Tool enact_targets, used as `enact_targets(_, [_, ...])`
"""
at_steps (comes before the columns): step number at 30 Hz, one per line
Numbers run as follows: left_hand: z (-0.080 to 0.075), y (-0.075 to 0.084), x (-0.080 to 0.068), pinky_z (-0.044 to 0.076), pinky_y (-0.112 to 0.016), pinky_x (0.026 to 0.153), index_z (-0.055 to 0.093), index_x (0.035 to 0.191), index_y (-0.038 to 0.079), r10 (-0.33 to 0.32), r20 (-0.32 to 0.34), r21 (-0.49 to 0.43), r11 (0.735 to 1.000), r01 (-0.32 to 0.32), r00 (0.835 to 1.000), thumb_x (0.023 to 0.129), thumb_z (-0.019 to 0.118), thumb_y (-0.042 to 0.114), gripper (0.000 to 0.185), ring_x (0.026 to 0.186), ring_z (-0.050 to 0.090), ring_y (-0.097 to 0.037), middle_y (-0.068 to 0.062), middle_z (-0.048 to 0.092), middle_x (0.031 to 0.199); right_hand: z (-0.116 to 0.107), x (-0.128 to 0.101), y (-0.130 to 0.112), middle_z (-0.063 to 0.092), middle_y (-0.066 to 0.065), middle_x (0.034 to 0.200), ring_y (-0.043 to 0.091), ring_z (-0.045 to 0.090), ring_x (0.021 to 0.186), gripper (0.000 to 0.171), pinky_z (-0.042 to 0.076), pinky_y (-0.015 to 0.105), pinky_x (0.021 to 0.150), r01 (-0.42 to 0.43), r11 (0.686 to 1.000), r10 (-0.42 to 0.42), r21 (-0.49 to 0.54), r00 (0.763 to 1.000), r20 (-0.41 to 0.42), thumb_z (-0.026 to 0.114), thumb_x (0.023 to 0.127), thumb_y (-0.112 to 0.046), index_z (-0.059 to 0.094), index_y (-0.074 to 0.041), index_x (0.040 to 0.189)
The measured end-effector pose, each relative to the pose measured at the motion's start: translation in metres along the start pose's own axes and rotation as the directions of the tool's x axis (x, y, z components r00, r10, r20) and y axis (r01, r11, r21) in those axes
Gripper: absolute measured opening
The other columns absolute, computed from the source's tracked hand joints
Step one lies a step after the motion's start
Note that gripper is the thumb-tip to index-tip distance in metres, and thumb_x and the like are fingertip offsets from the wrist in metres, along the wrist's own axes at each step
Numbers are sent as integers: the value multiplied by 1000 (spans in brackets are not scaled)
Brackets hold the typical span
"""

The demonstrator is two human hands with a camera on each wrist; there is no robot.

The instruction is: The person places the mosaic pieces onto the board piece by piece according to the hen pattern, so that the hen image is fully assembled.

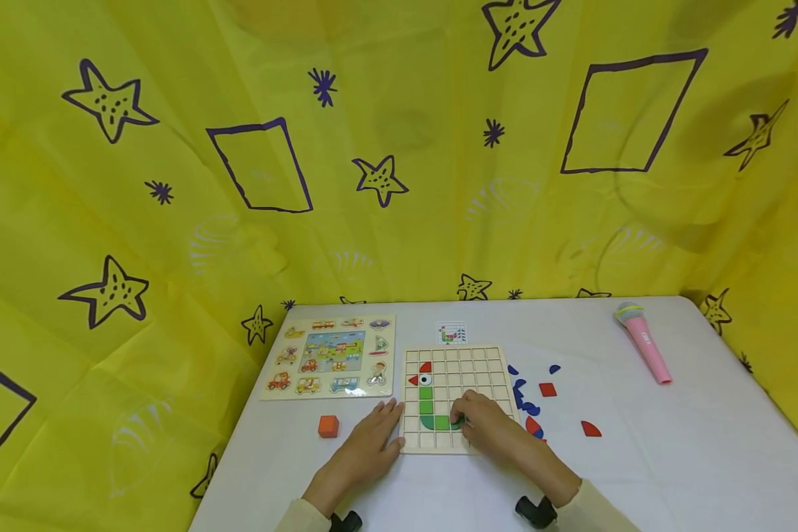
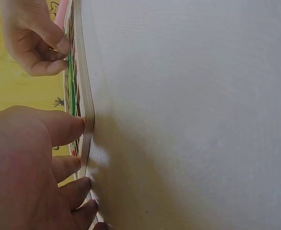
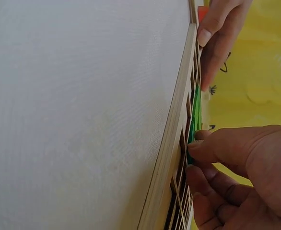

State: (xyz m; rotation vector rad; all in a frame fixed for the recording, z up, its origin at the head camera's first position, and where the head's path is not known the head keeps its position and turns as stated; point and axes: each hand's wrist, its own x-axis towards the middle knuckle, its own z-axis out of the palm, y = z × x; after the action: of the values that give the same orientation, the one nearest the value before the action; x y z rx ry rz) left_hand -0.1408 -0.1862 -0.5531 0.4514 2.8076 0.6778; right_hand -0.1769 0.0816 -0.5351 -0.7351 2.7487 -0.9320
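A wooden grid board (image 1: 482, 367) lies on the white table. Red pieces and a round eye piece (image 1: 425, 379) sit in its upper left squares, above a column of green square tiles (image 1: 426, 406). This green line turns right along a lower row. There my right hand (image 1: 484, 423) pinches a dark green piece (image 3: 191, 152) between thumb and fingers, low over the grid. Its outline is partly covered by the fingertips. My left hand (image 1: 371, 441) rests against the board's left edge, thumb and fingers extended along the rim (image 2: 87, 134).
A small picture card (image 1: 451, 333) lies behind the board. Blue pieces (image 1: 520, 395) and red pieces (image 1: 591, 428) are scattered to its right, with a pink toy microphone (image 1: 646, 347) farther off. Leftward are a vehicle puzzle (image 1: 335, 360) and an orange cube (image 1: 329, 426). Yellow curtain (image 1: 399, 244) hangs behind.
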Motion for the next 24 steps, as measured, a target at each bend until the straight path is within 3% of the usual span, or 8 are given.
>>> enact_targets(9, [-2, 2, -1, 28, -59, 128, 36, 166, 13, 7, 7, -10, 1000, -7, 1000, 108, 55, 34, 65, 161, 25, -35, -8, 32, 173, 2, -1, 4, 58, -3, 96, 15, 55, 89, 23, 54, 37, 85, 61, 998, -61, -6, 998, -31, 69, 87, 11, 73, -10, 95])
enact_targets(16, [-1, 3, 0, 28, -60, 127, 35, 166, 15, -11, 14, -10, 1000, 11, 1000, 107, 56, 36, 66, 161, 25, -33, -5, 32, 173, -3, -4, 4, 61, -3, 100, 18, 59, 97, 20, 46, 42, 84, -17, 1000, 17, -14, 1000, -24, 71, 90, 4, 76, -13, 99])
enact_targets(24, [-3, 4, -1, 29, -60, 127, 36, 166, 14, -4, 7, -10, 1000, 4, 1000, 107, 56, 34, 65, 161, 26, -34, -6, 32, 173, -37, -12, 28, 67, 4, 114, 27, 63, 112, 16, 49, 50, 94, -117, 993, 115, -32, 992, -58, 72, 95, -3, 75, -14, 106])
